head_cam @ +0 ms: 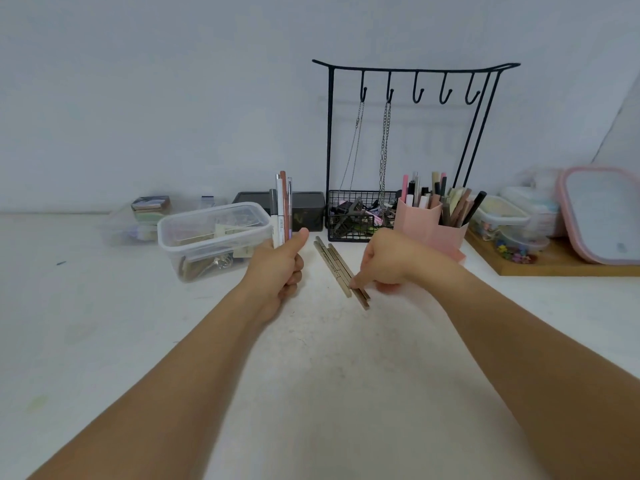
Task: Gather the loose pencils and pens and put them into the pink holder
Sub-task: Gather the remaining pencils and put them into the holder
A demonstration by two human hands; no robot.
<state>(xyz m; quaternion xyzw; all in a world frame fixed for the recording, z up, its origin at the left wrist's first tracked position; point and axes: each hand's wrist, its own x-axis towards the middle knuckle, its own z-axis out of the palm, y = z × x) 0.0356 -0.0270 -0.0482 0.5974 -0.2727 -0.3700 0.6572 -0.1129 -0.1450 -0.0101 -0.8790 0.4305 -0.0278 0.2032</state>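
Left hand (pixel 282 268): grips upright pens (pixel 282 209), left of pink holder (pixel 429 223), consolidating. Right hand (pixel 384 261): fingers curled, pinching loose pencils (pixel 341 271) on counter (pixel 329 358) before holder.

A plain pale wall (pixel 173 98) fills the back of the view, grey-blue and bare, lit softly and evenly with no hard shadows. Below it runs a white table (pixel 329 375), its top faintly scuffed and speckled, meeting the wall in a straight line. At far right, a lighter slanted panel (pixel 623 126) leans across the wall's corner.
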